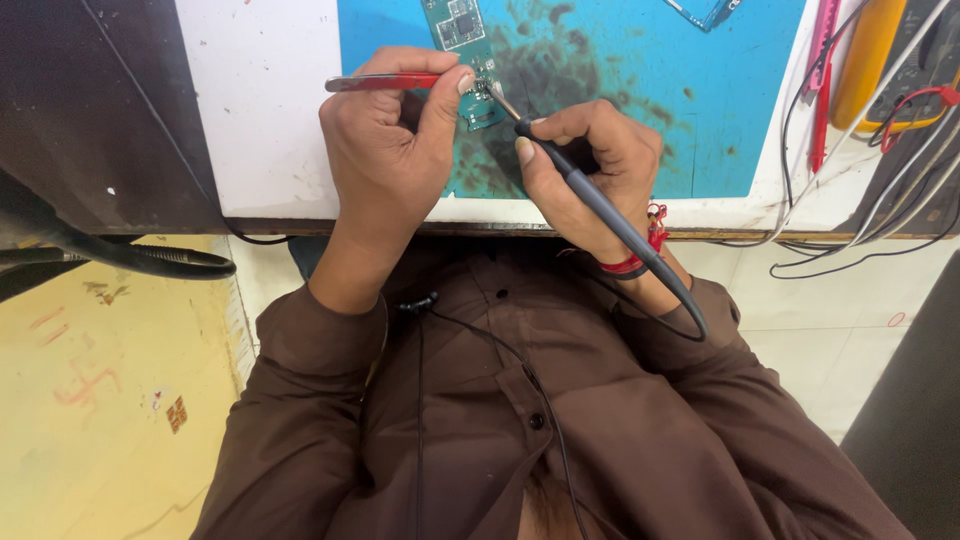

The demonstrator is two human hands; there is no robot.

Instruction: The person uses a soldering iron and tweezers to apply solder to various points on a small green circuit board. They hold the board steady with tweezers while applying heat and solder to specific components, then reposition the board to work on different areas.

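Note:
A narrow green circuit board (462, 30) lies on a stained blue work mat (640, 80) at the table's near edge. My left hand (390, 150) is closed around red-handled tweezers (385, 82), whose tips reach the lower end of the board. My right hand (590, 165) holds a slim grey soldering iron (590, 195) like a pen. Its metal tip (503, 100) touches the board just beside the tweezer tips. The iron's grey cable runs back over my right wrist, which wears a red thread band (630, 265).
A yellow meter (870, 55) with red and black leads and several white and black cables lies at the right. A second small board (705, 12) sits at the mat's top edge. A black flexible arm (120, 255) juts out at the left, below the table.

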